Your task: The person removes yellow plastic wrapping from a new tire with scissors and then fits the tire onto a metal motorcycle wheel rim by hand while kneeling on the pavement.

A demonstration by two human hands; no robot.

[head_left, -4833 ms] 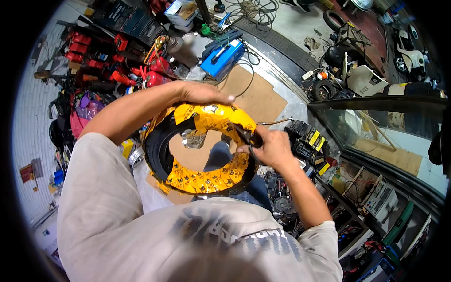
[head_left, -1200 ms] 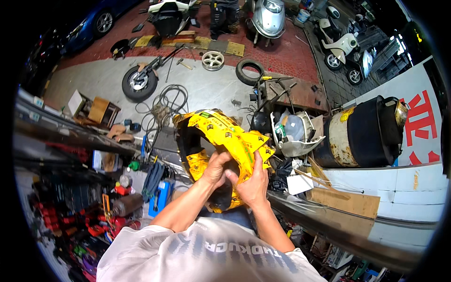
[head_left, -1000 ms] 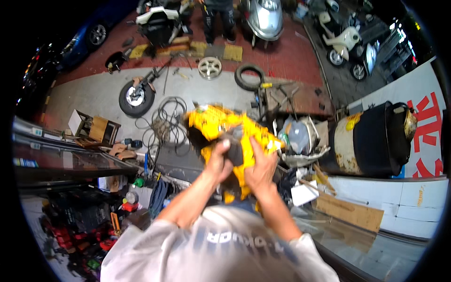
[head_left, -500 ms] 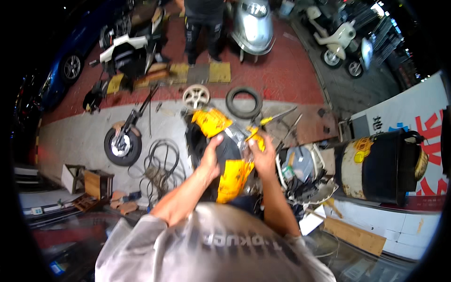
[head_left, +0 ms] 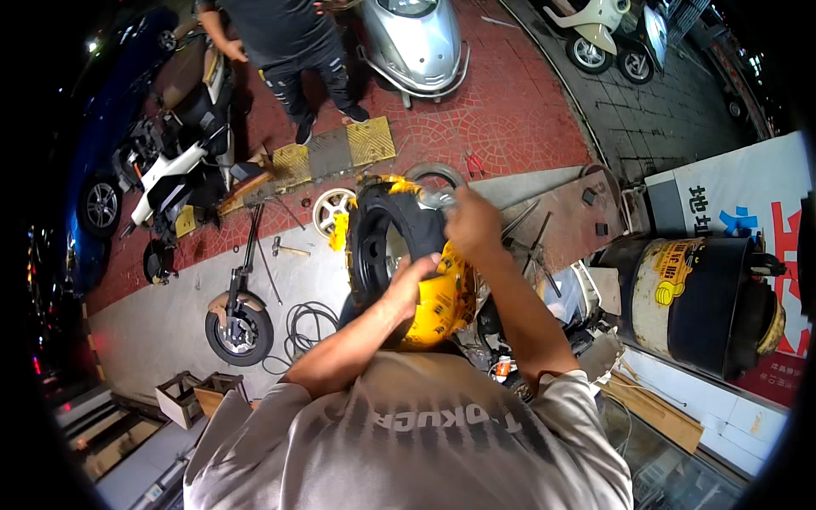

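A black tire (head_left: 415, 223) is held upright in front of my chest, its hollow side turned to the left. Yellow printed plastic wrapping (head_left: 435, 319) hangs around its lower right and clings along its top edge. My left hand (head_left: 410, 287) grips the near rim of the tire, thumb over the tread. At the tire's upper right, my right hand (head_left: 473, 225) is closed on the wrapping; its fingertips are partly hidden. Just behind the tire's left edge, a cream wheel rim (head_left: 330, 212) lies on the ground.
A fork with a wheel (head_left: 239, 330), a hammer (head_left: 291, 250) and a coiled black hose (head_left: 299, 331) lie to the left. Another tire (head_left: 436, 173) lies beyond. A person (head_left: 293, 59) stands near a silver scooter (head_left: 414, 51). A dark drum (head_left: 710, 297) stands at right.
The tire has turned to show its hollow side, with more tread uncovered. My right hand has moved up at the wrapping. The view has swung, shifting the surroundings.
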